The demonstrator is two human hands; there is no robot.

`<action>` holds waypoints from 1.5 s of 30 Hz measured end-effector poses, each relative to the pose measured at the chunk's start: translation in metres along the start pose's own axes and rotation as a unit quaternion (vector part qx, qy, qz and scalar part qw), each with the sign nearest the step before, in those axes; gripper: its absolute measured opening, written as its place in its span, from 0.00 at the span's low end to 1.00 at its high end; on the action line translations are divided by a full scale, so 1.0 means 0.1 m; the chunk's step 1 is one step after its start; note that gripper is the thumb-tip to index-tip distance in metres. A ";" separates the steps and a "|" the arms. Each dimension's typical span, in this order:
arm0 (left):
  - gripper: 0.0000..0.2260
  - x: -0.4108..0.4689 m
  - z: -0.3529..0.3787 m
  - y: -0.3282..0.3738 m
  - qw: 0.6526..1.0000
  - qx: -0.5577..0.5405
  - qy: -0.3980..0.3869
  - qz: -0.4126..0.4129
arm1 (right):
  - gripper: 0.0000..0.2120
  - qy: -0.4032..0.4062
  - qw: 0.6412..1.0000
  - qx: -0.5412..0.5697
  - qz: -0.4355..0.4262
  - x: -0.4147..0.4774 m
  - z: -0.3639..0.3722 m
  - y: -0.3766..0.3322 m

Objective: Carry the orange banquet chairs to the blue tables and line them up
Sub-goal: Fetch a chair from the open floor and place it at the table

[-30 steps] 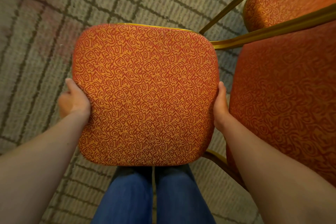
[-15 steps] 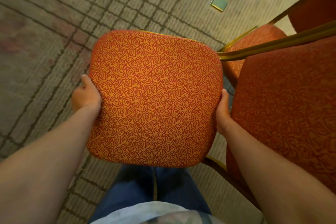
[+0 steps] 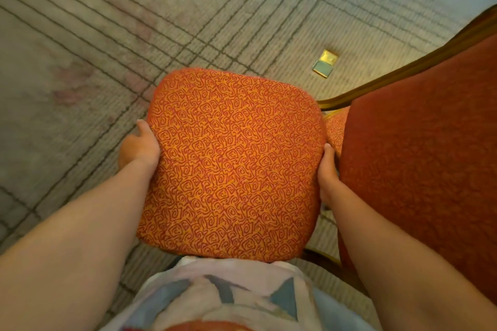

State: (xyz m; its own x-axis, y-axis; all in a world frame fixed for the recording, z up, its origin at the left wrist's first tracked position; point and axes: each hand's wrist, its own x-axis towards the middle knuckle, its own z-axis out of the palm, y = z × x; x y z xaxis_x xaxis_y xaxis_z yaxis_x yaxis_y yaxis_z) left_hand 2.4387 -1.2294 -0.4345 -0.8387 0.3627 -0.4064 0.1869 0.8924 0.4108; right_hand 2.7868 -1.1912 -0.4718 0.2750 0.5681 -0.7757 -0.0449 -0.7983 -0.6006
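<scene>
Orange banquet chair [image 3: 234, 164] is centre frame, just in front of the person's body. Its padded seat faces up w/ a red swirl pattern. The legs are hidden below it, so can't tell if they touch the floor.

Nearest, at the bottom edge, is a pale printed shirt [image 3: 228, 295], and the seat's near edge meets it in frame. 2 bare forearms come in from the bottom corners.

The left hand [image 3: 139, 146] grips the seat's left edge. Its thumb lies on the side & the other fingers go under the cushion, out of sight. The right hand [image 3: 326, 169] grips the right edge the same way: thumb up along the side, fingers hidden beneath.

Just right of that hand is a 2nd chair [image 3: 416, 164], darker red-orange w/ a gold frame [image 3: 403, 72]. Can't tell if hand & chair touch. A sliver of a 3rd patterned cushion [image 3: 333, 129] shows between the 2 chairs.

Farther out is beige carpet [image 3: 107, 35] w/ dark grid lines & faint pink patches. A small gold & green square plate [image 3: 325, 63] lies on it, beyond the seat's far right corner & apart from it.
</scene>
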 end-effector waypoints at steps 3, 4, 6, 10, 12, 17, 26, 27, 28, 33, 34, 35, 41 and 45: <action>0.33 -0.10 -0.07 -0.04 1.000 -0.006 0.010 -0.008 | 0.31 -0.021 1.000 -0.011 0.004 -0.08 0.00 0.06; 0.33 -0.12 -0.09 -0.05 1.000 -0.005 0.008 -0.010 | 0.36 -0.035 0.999 -0.008 0.005 -0.04 -0.01 0.08; 0.35 -0.15 -0.16 -0.07 1.000 -0.003 0.008 -0.018 | 0.41 -0.050 0.999 0.000 -0.013 0.16 0.00 0.12; 0.35 -0.15 -0.29 -0.05 0.999 -0.008 0.031 -0.021 | 0.49 -0.075 0.997 -0.007 -0.010 0.09 0.08 -0.01; 0.35 -0.14 -0.33 -0.04 0.999 -0.010 0.034 -0.013 | 0.37 -0.095 0.995 -0.006 -0.025 -0.06 0.13 -0.11; 0.34 -0.07 -0.42 -0.02 0.999 -0.025 0.048 0.007 | 0.33 -0.088 0.995 -0.009 -0.046 -0.06 0.27 -0.20; 0.33 0.31 -0.53 0.08 0.998 -0.029 0.059 -0.011 | 0.39 -0.117 0.992 -0.006 -0.046 0.12 0.73 -0.40; 0.33 0.39 -0.55 0.11 0.998 -0.026 0.056 -0.016 | 0.47 -0.121 0.991 -0.008 -0.050 0.25 0.80 -0.40; 0.33 0.46 -0.57 0.14 0.998 -0.024 0.052 -0.018 | 0.53 -0.120 0.992 -0.009 -0.048 0.36 0.85 -0.41; 0.35 0.98 -0.71 0.27 0.998 -0.025 0.044 -0.026 | 0.36 -0.131 0.989 -0.022 -0.059 0.21 1.37 -0.76; 0.35 1.10 -0.76 0.31 0.998 -0.030 0.045 -0.025 | 0.35 -0.134 0.989 -0.025 -0.063 0.22 1.49 -0.82; 0.35 1.23 -0.82 0.36 0.998 -0.036 0.045 -0.024 | 0.35 -0.139 0.987 -0.025 -0.072 0.22 1.63 -0.90; 0.35 2.03 -1.21 0.63 0.995 -0.069 0.070 0.001 | 0.30 -0.177 0.973 -0.021 -0.145 0.18 2.51 -1.42; 0.35 2.52 -1.53 0.74 0.990 -0.100 0.097 -0.006 | 0.31 -0.207 0.963 -0.030 -0.168 0.10 3.13 -1.75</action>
State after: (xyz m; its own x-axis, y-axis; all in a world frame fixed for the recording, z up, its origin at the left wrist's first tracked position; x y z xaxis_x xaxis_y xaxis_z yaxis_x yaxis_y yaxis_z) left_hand 2.1628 -1.1130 -0.3822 -0.9262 0.2761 -0.2569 0.0862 0.8181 0.5685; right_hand 2.4966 -0.9829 -0.4350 -0.1427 0.8175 -0.5579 0.0391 -0.5586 -0.8285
